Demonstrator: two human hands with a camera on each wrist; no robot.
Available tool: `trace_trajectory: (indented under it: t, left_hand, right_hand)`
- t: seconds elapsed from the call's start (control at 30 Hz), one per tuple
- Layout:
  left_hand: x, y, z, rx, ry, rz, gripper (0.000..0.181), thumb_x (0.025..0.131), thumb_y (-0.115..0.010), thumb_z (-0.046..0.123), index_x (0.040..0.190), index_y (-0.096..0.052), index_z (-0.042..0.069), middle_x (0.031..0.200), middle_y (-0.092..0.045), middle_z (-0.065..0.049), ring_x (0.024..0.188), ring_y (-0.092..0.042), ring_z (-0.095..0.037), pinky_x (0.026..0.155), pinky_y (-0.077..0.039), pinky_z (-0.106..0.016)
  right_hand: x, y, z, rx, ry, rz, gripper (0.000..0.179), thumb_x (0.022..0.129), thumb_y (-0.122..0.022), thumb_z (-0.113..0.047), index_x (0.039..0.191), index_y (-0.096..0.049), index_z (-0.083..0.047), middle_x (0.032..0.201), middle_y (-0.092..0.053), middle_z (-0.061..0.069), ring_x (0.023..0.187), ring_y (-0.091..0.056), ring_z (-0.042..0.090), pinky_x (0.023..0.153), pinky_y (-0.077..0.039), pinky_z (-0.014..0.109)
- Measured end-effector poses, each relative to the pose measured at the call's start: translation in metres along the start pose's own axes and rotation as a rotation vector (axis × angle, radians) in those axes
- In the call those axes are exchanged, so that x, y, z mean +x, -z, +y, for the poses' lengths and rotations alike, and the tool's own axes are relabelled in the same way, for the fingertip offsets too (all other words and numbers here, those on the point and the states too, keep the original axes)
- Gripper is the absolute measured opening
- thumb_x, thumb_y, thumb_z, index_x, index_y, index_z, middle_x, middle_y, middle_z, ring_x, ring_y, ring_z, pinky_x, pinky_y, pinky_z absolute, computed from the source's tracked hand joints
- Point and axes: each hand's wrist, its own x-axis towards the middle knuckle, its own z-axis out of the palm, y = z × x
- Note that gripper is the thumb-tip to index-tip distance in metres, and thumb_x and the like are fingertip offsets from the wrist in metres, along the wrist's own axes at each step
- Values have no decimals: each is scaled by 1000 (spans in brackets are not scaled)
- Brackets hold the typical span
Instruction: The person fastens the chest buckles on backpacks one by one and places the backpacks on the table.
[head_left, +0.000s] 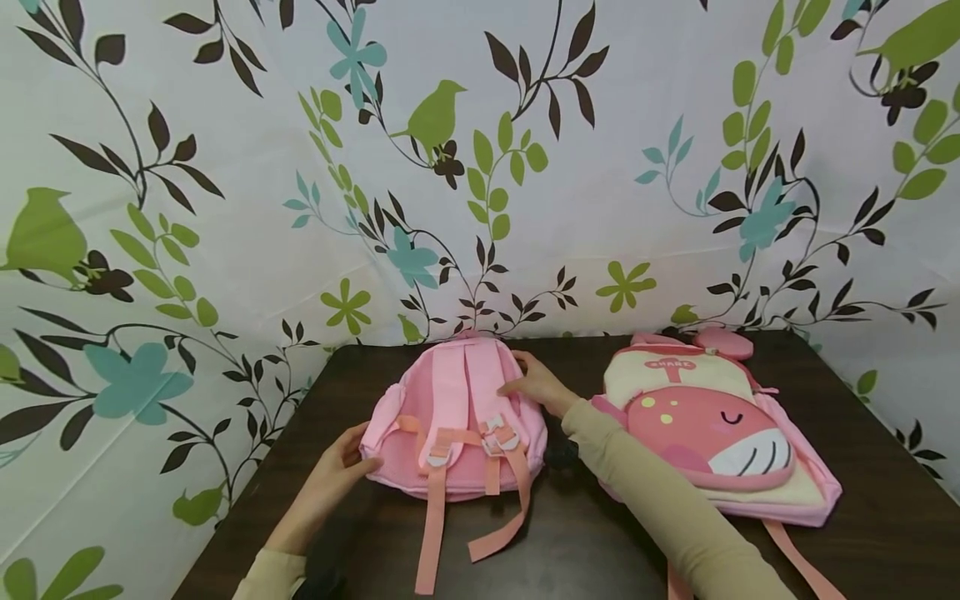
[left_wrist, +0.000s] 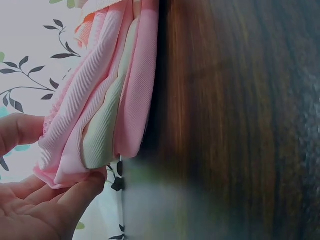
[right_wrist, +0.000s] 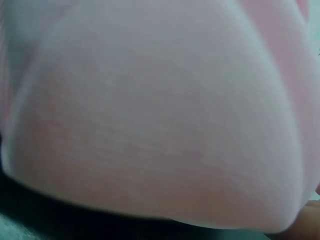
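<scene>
A pink child's backpack [head_left: 450, 392] lies on the table with its shoulder straps up and orange webbing straps [head_left: 431, 533] trailing toward the near edge. My left hand [head_left: 341, 471] grips its lower left corner. In the left wrist view the thumb [left_wrist: 20, 131] is on the strap side and the fingers [left_wrist: 82, 195] are under the layered pink and pale-green fabric. At the upper right side my right hand [head_left: 543, 385] holds the edge, thumb over the shoulder strap. Blurred pink fabric [right_wrist: 160, 110] fills the right wrist view, with a bit of finger [right_wrist: 307, 222] at its corner.
A second backpack [head_left: 618, 375], cream and pink with a whale front pocket [head_left: 675, 425], lies to the right, partly behind my right sleeve [head_left: 667, 508]. Both rest on a dark wood table [head_left: 300, 433]. A leaf-and-bird patterned cloth [head_left: 247, 167] hangs behind.
</scene>
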Motion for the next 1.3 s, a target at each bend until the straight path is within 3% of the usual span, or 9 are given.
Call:
trace_trajectory:
  t: [0.3,0.67,0.9,1.1,1.3]
  left_hand:
    - [7,0,-5,34,14,-1,64,96,-66,7,150,-34,-6,150,-43,-29,133,-49,-40,105,-45,-46]
    - [11,-2,-13,109,56,25,61,93,-65,4,145,-37,-11,141,-49,-32,121,-55,-39,104,-45,-53]
    - [10,-3,-13,99,44,13,60,93,-64,4,144,-37,-13,139,-51,-33,115,-57,-36,98,-48,-48]
    - [10,2,2,151,37,-3,63,95,-61,5,148,-32,-12,147,-42,-35,131,-48,-47,107,-40,-57]
    - [17,10,31,312,-116,25,63,98,-62,8,150,-32,-11,153,-35,-33,142,-34,-48,112,-30,-58]
  right_hand:
    - [7,1,7,-17,-11,-6,84,78,-82,-12,149,-39,-1,144,-48,24,123,-51,37,109,-40,50]
    - [10,1,12,-83,-33,-14,87,81,-81,-19,152,-36,1,149,-45,25,130,-47,38,112,-36,51]
    - [7,2,13,-111,-47,-11,82,83,-80,-22,149,-40,6,148,-47,25,132,-46,37,112,-36,49]
    - [0,6,0,-162,-33,0,86,85,-78,-24,152,-34,8,155,-38,26,141,-38,39,115,-31,51]
    - [-13,18,-30,-162,86,27,78,90,-74,-21,154,-35,1,156,-39,21,144,-36,37,114,-34,51]
